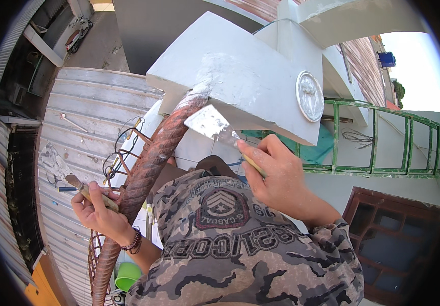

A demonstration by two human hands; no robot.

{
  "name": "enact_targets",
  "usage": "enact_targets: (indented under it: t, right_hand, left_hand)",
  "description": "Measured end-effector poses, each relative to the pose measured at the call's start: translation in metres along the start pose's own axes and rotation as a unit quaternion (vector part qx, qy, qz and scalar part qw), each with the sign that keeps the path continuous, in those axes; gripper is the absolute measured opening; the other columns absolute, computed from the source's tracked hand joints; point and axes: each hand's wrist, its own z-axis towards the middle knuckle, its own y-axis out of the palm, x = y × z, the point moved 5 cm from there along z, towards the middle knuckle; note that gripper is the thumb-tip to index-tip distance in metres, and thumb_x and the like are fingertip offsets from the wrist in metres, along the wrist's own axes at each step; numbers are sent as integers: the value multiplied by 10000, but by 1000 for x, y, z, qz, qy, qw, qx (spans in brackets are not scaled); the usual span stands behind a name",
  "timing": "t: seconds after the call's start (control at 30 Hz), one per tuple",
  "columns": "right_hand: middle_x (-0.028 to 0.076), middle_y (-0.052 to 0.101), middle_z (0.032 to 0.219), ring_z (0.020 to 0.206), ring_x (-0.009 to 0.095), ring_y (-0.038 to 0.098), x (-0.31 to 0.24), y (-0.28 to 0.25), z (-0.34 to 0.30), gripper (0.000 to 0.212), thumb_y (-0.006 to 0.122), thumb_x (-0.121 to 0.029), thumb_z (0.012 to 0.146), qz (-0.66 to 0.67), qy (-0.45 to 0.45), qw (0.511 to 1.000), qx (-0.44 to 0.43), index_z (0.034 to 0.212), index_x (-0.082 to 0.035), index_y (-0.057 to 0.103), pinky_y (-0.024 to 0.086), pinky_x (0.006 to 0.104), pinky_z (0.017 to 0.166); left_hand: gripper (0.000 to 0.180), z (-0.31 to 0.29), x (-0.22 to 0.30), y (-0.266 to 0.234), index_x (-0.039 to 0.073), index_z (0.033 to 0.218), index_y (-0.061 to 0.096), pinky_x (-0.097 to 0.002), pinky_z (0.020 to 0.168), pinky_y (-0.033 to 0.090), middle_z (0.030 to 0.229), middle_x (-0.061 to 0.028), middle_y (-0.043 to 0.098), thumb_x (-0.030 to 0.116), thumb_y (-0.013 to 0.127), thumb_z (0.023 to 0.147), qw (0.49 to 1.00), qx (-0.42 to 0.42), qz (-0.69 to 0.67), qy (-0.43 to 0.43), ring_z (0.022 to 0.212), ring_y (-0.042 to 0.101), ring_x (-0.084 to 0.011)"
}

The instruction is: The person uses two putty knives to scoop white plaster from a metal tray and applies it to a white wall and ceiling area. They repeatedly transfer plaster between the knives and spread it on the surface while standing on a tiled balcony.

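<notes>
In my right hand (277, 173) is a putty knife (211, 124), held by its yellowish handle. White filler smears its wide blade, which is beside the top of a rusty twisted railing (151, 166). My left hand (102, 211) grips a second putty knife (58, 166) by its wooden handle, left of the railing, its blade also smeared white. The railing meets a white wall block (240, 66), where a rough patch of filler (207, 76) covers the joint. A round white lid-like disc (309, 96) with filler on it rests against the block's right side.
A green metal ladder (372, 137) lies sideways at the right, above a brown-framed window (398, 242). Corrugated roofing (85, 97) spreads below on the left. Black wire (120, 153) loops by the railing's metal spikes. A green bucket (127, 276) is low beside the railing.
</notes>
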Motion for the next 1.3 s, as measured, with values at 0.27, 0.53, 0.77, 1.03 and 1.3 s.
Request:
enact_targets:
  t: [0.27,0.53,0.77,1.03,1.3]
  right_hand:
    - [43,617,953,835,107,578,86,5,-54,424,674,-203,885,409,160,894,90,1267,-39,585,474,246,766]
    - [-8,594,783,543,25,461,112,52,-148,388,624,-174,923,710,252,645,127,1272,-14,572,360,182,455]
    - [1,599,833,621,52,513,128,109,-223,448,660,-123,867,647,351,606,302,1295,-27,567,387,204,484]
    - [23,594,820,628,59,521,131,95,-283,511,642,-146,875,656,357,426,511,1360,-52,513,380,198,481]
    - [190,637,879,761,302,645,129,44,-318,394,647,-212,856,302,416,539,667,1178,-3,557,498,394,709]
  left_hand:
    - [254,14,12,23,16,915,459,-220,412,332,593,-76,541,202,631,937,994,10,20,106,459,480,-114]
    - [247,-27,58,142,29,932,493,-227,403,388,621,-30,489,231,634,929,942,-232,-89,228,465,436,-93]
    - [362,-125,58,278,-38,940,544,-271,418,344,589,-62,478,320,592,950,835,-516,-25,192,467,438,-141]
    - [251,-266,17,321,52,889,535,-238,368,236,556,-9,419,295,568,943,671,-741,9,-12,411,340,-94]
    - [213,-358,27,324,67,930,510,-208,366,271,669,-5,475,274,556,945,479,-876,57,-4,443,409,-81]
